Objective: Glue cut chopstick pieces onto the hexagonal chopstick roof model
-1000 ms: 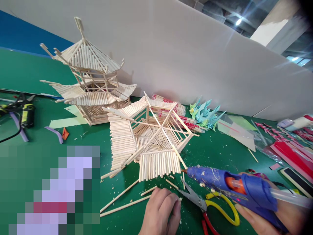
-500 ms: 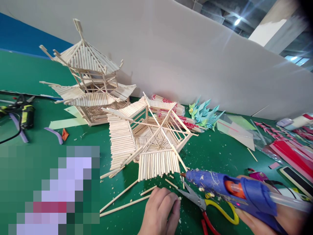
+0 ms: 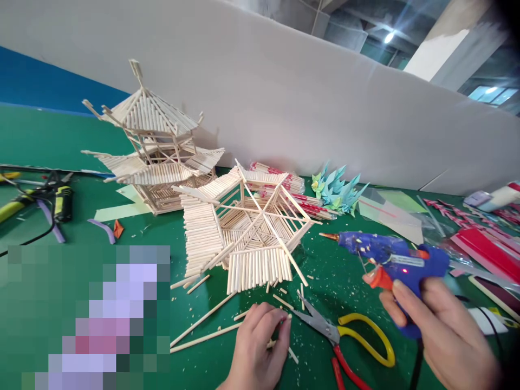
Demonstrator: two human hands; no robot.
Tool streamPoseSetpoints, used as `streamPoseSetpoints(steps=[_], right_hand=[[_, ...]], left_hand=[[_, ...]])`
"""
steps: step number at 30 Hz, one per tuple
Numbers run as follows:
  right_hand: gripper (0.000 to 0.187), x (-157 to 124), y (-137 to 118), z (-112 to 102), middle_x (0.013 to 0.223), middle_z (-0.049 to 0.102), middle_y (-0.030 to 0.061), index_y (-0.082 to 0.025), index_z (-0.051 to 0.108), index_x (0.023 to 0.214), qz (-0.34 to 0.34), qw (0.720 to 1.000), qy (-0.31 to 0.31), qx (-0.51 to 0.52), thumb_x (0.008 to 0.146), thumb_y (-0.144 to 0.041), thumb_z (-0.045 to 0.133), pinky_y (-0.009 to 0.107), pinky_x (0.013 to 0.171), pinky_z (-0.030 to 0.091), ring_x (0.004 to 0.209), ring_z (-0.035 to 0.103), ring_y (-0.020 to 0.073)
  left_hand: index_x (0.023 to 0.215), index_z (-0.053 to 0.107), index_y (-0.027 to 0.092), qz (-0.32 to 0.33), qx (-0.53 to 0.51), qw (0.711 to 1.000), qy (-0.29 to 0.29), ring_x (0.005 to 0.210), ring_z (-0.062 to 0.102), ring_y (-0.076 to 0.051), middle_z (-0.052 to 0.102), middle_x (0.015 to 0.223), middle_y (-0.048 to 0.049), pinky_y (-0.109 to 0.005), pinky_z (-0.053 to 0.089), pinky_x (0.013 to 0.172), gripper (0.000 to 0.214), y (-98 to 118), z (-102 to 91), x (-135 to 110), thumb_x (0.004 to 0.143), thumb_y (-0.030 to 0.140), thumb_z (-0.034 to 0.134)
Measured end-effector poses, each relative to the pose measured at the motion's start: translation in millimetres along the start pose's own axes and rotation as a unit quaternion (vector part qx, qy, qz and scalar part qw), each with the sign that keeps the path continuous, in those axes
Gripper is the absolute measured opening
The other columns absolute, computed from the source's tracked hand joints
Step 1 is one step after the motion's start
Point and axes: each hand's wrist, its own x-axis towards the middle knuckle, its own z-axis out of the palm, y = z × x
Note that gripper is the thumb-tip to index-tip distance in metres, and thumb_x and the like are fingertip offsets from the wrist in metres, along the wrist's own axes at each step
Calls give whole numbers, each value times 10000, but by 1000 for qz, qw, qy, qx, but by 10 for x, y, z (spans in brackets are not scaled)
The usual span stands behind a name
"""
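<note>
My right hand [image 3: 442,319] grips a blue hot glue gun [image 3: 400,260] with an orange trigger, its nozzle aimed left above the table. Close to the front, my left hand [image 3: 260,341] is closed in a pinch. A small pale end of a short wooden stick [image 3: 289,316] shows at its fingertips; the rest is hidden by the fingers. Beyond it stands a partly roofed pavilion [image 3: 260,268] of wooden sticks, with open frame at its right side. Scissors [image 3: 325,327] with yellow and red handles lie open between my hands.
A taller stick pagoda [image 3: 152,157] stands at the back left. Pliers [image 3: 63,200] lie at far left. Packs of sticks [image 3: 280,179], a teal folded-paper piece [image 3: 339,189] and red paper strips [image 3: 487,254] lie toward the back and right. Loose sticks [image 3: 207,338] surround my left hand.
My right hand has lifted the glue gun and drawn it back from the pavilion's front roof corner. My left hand stays low, still pinching. The view has shifted slightly.
</note>
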Motion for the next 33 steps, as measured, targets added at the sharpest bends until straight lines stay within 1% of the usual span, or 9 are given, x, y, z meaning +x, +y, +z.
streamPoseSetpoints(steps=[4, 8, 14, 16, 19, 22, 24, 27, 33], right_hand=[[215, 172, 324, -33, 563, 502, -34, -201, 478, 737, 65, 995, -46, -57, 750, -411, 524, 224, 499, 405, 526, 470, 114], [253, 322, 689, 17, 573, 563, 5, -151, 545, 777, 79, 984, -78, -136, 723, -397, 515, 246, 479, 424, 499, 519, 139], [327, 503, 922, 86, 554, 567, 37, -164, 620, 623, 12, 964, -70, -255, 674, -472, 524, 287, 480, 400, 506, 523, 186], [334, 483, 879, 63, 718, 599, 99, -157, 622, 626, -21, 957, -42, -287, 645, -483, 551, 337, 574, 413, 671, 547, 252], [371, 288, 661, 51, 977, 569, 134, -166, 607, 879, -59, 951, -3, -303, 666, -465, 555, 363, 648, 423, 879, 517, 295], [218, -32, 336, 156, 820, 588, 50, -213, 563, 936, -181, 964, -2, -194, 754, -327, 527, 273, 620, 454, 720, 556, 180], [178, -217, 147, 289, 748, 564, 26, -208, 549, 936, -278, 951, -80, -105, 760, -197, 530, 232, 565, 463, 635, 548, 138], [203, -362, 6, 500, 662, 529, 8, -181, 548, 913, -355, 923, -136, -60, 720, -118, 559, 217, 482, 456, 545, 520, 115], [108, -392, 73, 705, 637, 569, 21, -172, 574, 781, -375, 917, -98, -93, 694, -110, 592, 220, 456, 459, 525, 537, 119]], left_hand=[[753, 544, 147, -37, -11, 999, 10, 525, 508, -127, 552, 604, -44, -215, 395, 487, 90, 47, -53, 33, 732, 71, 500], [701, 557, 156, -146, -84, 985, 22, 490, 451, -115, 509, 588, -19, -217, 366, 476, 62, 195, -108, 65, 735, 135, 510], [613, 559, 154, -363, -282, 888, 26, 495, 358, -94, 452, 550, 20, -211, 286, 457, 176, 419, -164, 112, 698, 307, 578], [623, 568, 143, -413, -354, 839, 22, 466, 325, -76, 432, 513, 36, -203, 246, 440, 203, 453, -173, 148, 679, 336, 603], [613, 567, 137, -464, -453, 761, 33, 426, 284, -53, 391, 451, 62, -196, 202, 436, 195, 490, -165, 217, 660, 314, 635], [558, 552, 135, -483, -547, 683, 31, 406, 288, -42, 392, 439, 61, -192, 194, 434, 186, 532, -142, 277, 638, 263, 660], [544, 552, 131, -490, -585, 646, 25, 405, 305, -40, 405, 447, 53, -189, 208, 436, 181, 563, -135, 299, 641, 243, 656], [549, 570, 121, -499, -603, 622, 10, 413, 321, -38, 414, 450, 46, -180, 242, 449, 177, 596, -146, 308, 651, 244, 648], [538, 588, 115, -524, -617, 587, 21, 426, 363, -36, 443, 447, 36, -154, 280, 452, 166, 587, -166, 328, 594, 226, 699]])
